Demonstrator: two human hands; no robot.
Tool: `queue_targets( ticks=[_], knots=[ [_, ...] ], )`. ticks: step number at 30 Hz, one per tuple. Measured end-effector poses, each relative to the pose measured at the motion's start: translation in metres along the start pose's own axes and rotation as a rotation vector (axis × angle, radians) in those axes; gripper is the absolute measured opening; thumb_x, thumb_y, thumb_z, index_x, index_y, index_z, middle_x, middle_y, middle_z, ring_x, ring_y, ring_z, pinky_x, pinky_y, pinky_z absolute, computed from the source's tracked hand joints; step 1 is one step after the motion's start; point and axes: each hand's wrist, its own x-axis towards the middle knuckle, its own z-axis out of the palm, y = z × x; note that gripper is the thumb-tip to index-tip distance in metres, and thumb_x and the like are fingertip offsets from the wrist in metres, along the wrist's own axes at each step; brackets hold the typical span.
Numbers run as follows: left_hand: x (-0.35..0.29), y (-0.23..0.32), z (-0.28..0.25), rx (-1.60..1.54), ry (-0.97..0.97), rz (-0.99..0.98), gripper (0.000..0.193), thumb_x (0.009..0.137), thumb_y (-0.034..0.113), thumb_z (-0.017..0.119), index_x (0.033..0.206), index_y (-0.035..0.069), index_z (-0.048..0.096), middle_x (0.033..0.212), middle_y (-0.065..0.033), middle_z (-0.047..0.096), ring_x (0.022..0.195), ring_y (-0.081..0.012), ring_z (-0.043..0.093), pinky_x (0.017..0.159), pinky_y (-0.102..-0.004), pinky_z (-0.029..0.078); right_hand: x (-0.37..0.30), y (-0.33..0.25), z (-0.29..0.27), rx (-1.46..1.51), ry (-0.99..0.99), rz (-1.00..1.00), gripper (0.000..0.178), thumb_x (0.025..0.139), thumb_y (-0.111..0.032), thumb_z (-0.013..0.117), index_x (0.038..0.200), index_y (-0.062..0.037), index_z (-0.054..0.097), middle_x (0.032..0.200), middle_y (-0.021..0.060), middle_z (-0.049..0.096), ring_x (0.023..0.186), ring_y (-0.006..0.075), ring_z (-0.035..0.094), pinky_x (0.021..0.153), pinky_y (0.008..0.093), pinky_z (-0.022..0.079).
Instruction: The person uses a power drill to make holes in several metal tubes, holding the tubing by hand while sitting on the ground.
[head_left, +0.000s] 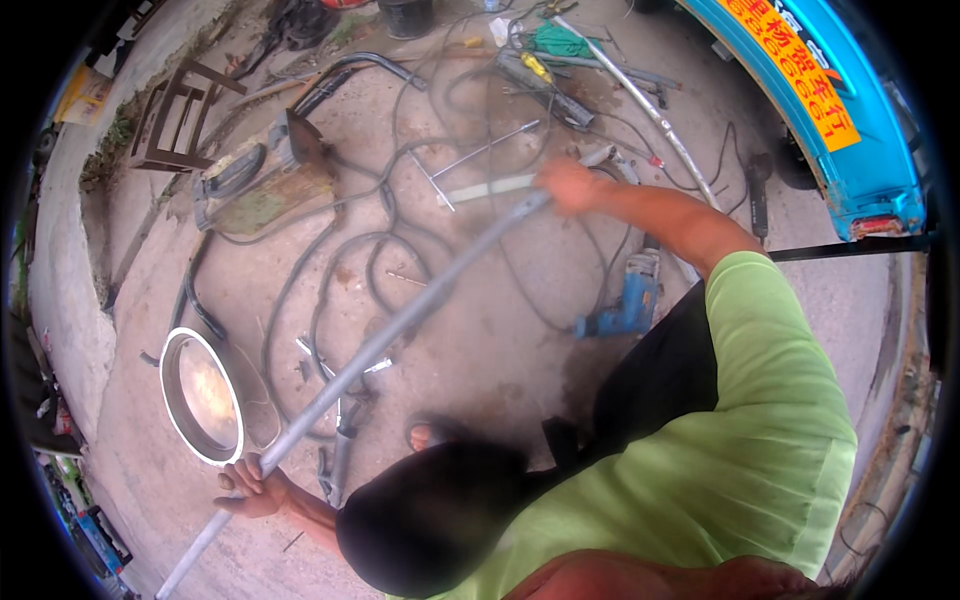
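A long grey metal pipe (400, 322) runs slantwise across the view, from the lower left up to the middle. My left hand (255, 488) is closed round it near its lower end. My right hand (570, 187), slightly blurred, is closed at its upper end. A pale flat strip (490, 190) reaches leftward from beside my right hand; I cannot tell whether the hand touches it. Beyond the pipe a T-handled wrench (433, 182) lies on the ground. A blue power drill (628, 300) lies below my right forearm.
A round metal drum (172, 400) stands near my left hand. Cables and hoses (385, 190) loop over the concrete. Farther off are a weathered box (275, 205), a small stool frame (178, 115), a pale pole (650, 110) and a black bucket (408, 18). A blue vehicle (875, 175) stands right.
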Motion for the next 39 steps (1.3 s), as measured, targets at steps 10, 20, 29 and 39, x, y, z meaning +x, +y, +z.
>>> queue_targets(
  ticks=[10,20,29,39],
  knots=[
    [-0.015,-0.007,-0.029,-0.039,0.088,-0.001,0.048,0.101,0.051,0.056,0.087,0.005,0.053,0.057,0.0012,0.037,0.044,-0.0102,0.038,0.052,-0.0291,0.037,0.020,0.010,0.020,0.196,-0.054,-0.067,0.049,0.076,-0.026,0.077,0.121,-0.0101,0.064,0.124,0.0143,0.061,0.122,0.0352,0.056,0.103,0.0478,0.045],
    [0.000,0.031,-0.007,-0.231,0.012,0.008,0.050,0.099,0.052,0.058,0.080,0.006,0.053,0.053,0.0021,0.038,0.042,-0.0099,0.036,0.047,-0.0261,0.034,-0.029,-0.012,-0.074,0.170,0.017,-0.063,0.041,0.072,-0.030,0.072,0.106,-0.0091,0.064,0.098,0.0157,0.070,0.096,0.0377,0.068,0.082,0.0509,0.052],
    [0.016,0.053,-0.009,-0.289,-0.004,0.032,0.040,0.099,0.042,0.062,0.084,0.006,0.051,0.051,0.0014,0.041,0.041,-0.0095,0.040,0.049,-0.0252,0.037,-0.083,-0.007,-0.112,0.135,0.317,-0.187,0.035,0.067,-0.027,0.073,0.097,-0.0103,0.065,0.086,0.0129,0.070,0.081,0.0374,0.068,0.070,0.0508,0.052],
    [0.004,0.026,-0.025,-0.446,0.009,0.005,0.051,0.101,0.051,0.053,0.075,0.008,0.049,0.052,0.0023,0.040,0.041,-0.0101,0.039,0.044,-0.0239,0.034,-0.126,-0.013,-0.150,0.102,0.478,-0.220,0.037,0.063,-0.027,0.079,0.092,-0.0102,0.063,0.083,0.0114,0.067,0.078,0.0378,0.066,0.066,0.0492,0.051]
  ],
)
